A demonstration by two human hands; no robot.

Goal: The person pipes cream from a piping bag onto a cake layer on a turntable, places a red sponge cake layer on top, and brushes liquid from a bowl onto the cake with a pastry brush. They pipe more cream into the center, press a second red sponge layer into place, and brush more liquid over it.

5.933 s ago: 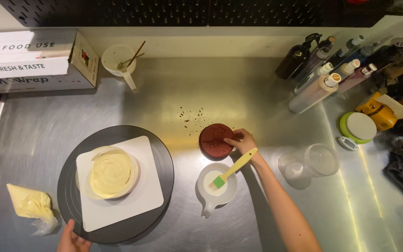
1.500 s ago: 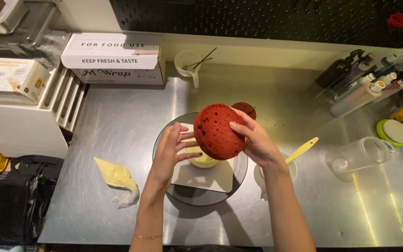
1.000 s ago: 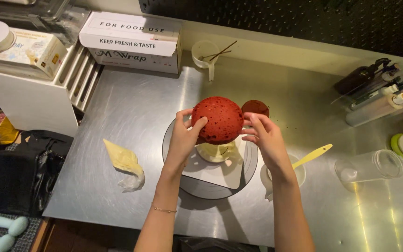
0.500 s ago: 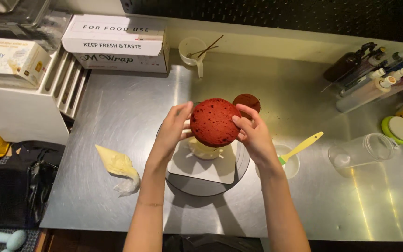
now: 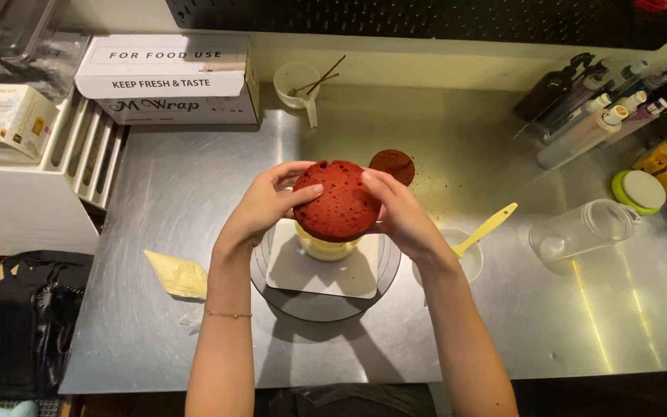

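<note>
arms: bare, no sleeves | left wrist: thin chain bracelet [image 5: 229, 314] | hands: no gloves

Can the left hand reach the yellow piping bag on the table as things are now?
Probably yes, once free: the piping bag lies in the open beside the left hand's forearm with nothing between. For now both hands, the right hand too, hold the red cake layer.

Showing 2 hands: left hand [image 5: 260, 208] & right hand [image 5: 403, 216]. Counting 2 red cake rounds: one [image 5: 339, 201] held up, one [image 5: 392, 164] lying on the table. 1 cream-topped layer [image 5: 326, 249], 1 white board [image 5: 322, 270], 1 turntable [image 5: 326, 305], 1 piping bag [image 5: 175, 274], 1 yellow brush [image 5: 488, 228], 1 clear jar [image 5: 580, 230], 2 boxes approx.: one [image 5: 171, 77], another [image 5: 5, 112].
</note>
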